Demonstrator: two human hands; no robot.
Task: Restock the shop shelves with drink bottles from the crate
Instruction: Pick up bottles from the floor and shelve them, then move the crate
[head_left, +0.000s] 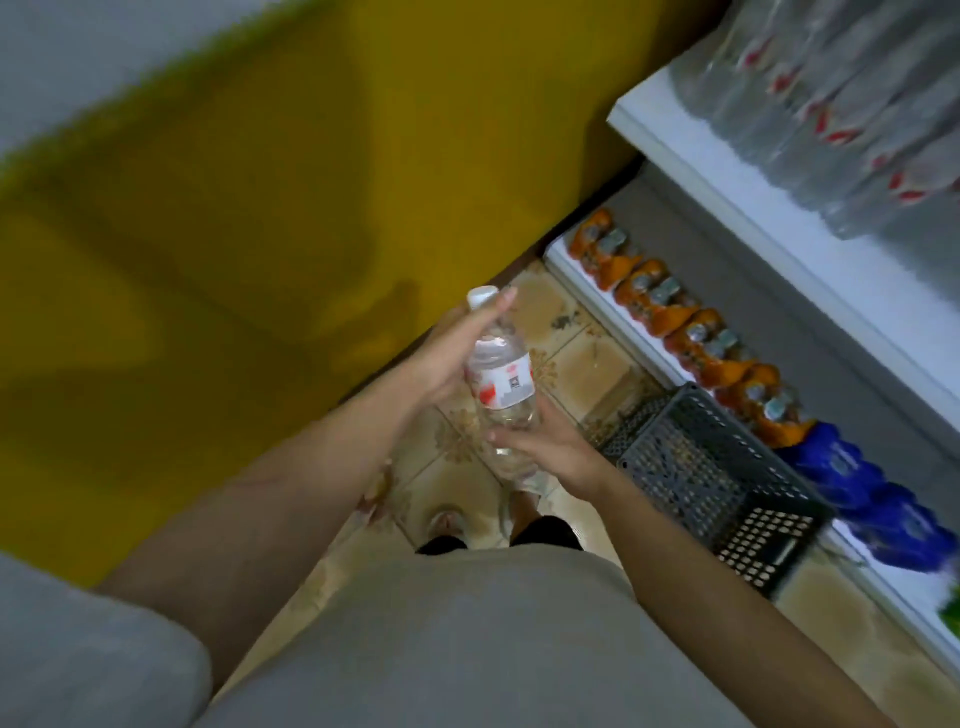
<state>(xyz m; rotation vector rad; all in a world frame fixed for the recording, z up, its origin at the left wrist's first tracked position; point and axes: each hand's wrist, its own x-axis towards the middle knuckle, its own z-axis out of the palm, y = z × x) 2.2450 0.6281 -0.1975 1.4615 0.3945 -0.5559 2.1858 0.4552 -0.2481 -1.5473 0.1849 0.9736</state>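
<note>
head | water bottle (501, 387) | gripped between left hand (447, 358) and right hand (545, 449)

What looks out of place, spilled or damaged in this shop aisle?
Nothing stands out. Both hands, left and right, hold one clear water bottle, cap on. The dark crate sits on the floor by the shelves; bottles there stand in rows, though blurred.

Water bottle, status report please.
Left hand and right hand both grip water bottle. Crate on floor by shelves. Path clear.
</note>
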